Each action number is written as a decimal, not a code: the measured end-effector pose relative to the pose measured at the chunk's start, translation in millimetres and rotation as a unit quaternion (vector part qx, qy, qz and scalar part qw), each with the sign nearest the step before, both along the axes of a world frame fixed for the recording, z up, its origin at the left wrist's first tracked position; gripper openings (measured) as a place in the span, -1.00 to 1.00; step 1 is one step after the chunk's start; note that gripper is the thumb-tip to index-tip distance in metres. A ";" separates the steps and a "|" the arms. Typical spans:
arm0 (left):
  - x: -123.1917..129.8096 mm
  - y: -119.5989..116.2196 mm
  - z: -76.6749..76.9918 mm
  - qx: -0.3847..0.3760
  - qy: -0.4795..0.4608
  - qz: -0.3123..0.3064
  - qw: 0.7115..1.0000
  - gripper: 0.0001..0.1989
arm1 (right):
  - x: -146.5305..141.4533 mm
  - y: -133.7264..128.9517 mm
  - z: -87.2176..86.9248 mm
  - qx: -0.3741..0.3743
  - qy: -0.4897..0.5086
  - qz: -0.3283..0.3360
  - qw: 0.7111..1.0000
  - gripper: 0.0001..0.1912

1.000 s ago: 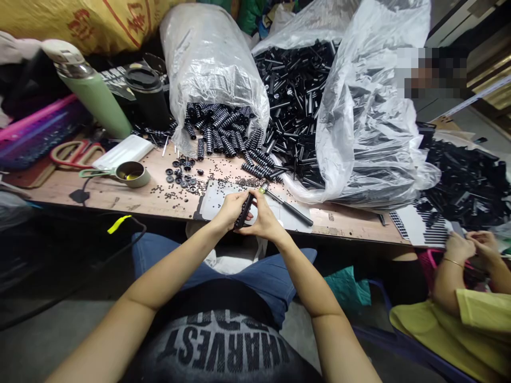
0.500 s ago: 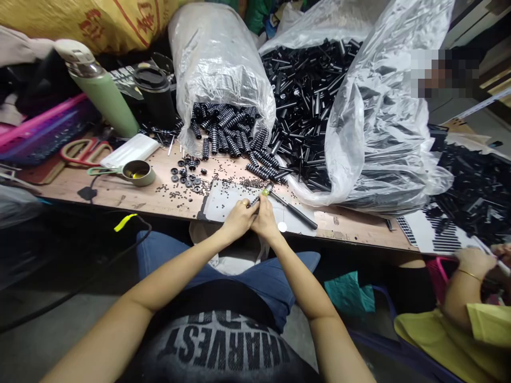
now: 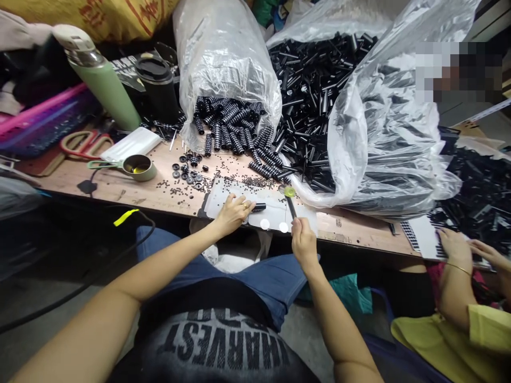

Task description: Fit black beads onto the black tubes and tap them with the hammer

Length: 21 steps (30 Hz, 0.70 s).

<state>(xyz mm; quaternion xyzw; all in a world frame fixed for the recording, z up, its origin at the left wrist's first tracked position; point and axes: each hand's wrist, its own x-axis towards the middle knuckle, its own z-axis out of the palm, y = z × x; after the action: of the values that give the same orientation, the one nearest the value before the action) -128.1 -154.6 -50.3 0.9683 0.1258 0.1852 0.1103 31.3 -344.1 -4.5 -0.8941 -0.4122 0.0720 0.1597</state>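
My left hand (image 3: 235,214) is closed round one end of a short black tube (image 3: 259,207) that lies over the grey plate (image 3: 223,196). To the right, my right hand (image 3: 304,239) is wrapped round the black handle of a hammer (image 3: 291,206), whose head has a yellow-green face and points away from me. Two white discs (image 3: 265,224) lie near the plate's front edge, between my hands. Many tiny dark rings (image 3: 255,182) are scattered along the plate's far side.
Plastic bags of ribbed black rollers (image 3: 229,127) and black tubes (image 3: 307,96) stand behind. At the left are a metal cup (image 3: 139,168), red scissors (image 3: 85,144), a green bottle (image 3: 104,90) and a black cup (image 3: 157,88). Another person's hands (image 3: 459,247) work at the far right.
My hands have moved apart. My right hand has gone right and taken hold of the hammer, lifting it from where it lay. A second white disc now shows.
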 end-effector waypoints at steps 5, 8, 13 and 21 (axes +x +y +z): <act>7.5 -16.4 1.2 0.013 0.027 0.028 0.999 -0.57 | -23.7 -9.0 8.9 -0.059 0.030 0.007 0.998 -0.64; 16.7 -35.0 -2.1 0.030 0.043 0.036 0.998 -0.49 | -35.0 -2.5 26.7 0.052 0.076 0.020 0.996 -0.61; 24.7 -51.8 -14.0 0.023 0.062 0.025 0.997 -0.35 | -67.1 20.4 28.7 0.019 0.056 0.081 0.995 -0.62; 31.6 -35.9 8.3 -0.044 0.096 0.055 0.993 -0.57 | -51.8 30.9 24.6 -0.065 -0.007 0.086 0.994 -0.61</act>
<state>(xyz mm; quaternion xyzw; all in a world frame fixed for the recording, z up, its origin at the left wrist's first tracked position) -96.6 -190.6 -42.0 0.9675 0.1968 0.0916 0.1300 -20.5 -313.2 20.1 -0.8644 -0.4827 0.1059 0.0922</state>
